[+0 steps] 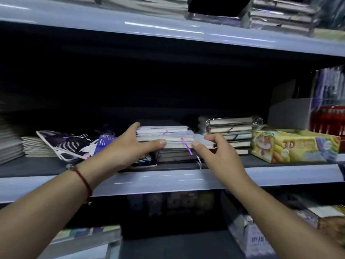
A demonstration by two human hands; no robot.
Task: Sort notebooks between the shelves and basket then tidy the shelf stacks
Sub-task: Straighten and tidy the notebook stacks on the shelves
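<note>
Both hands bracketed the middle notebook stack (169, 139) on the middle shelf (168, 179): left hand (130, 146) held its left side, thumb along the front edge; right hand (212, 148) pinched a notebook's right corner, probably to square the stack. No basket was in view.

Yellow display box (291, 145) printed "3D", with a cartoon animal on its end, at the right of the middle shelf. Behind it, a grey cardboard box (289, 113) beside red packets (328, 119), probably pens, too blurred to tell. Below, on the lower shelf, a white carton (252, 240) with printed characters and blurred patterned packets (179, 201).
</note>
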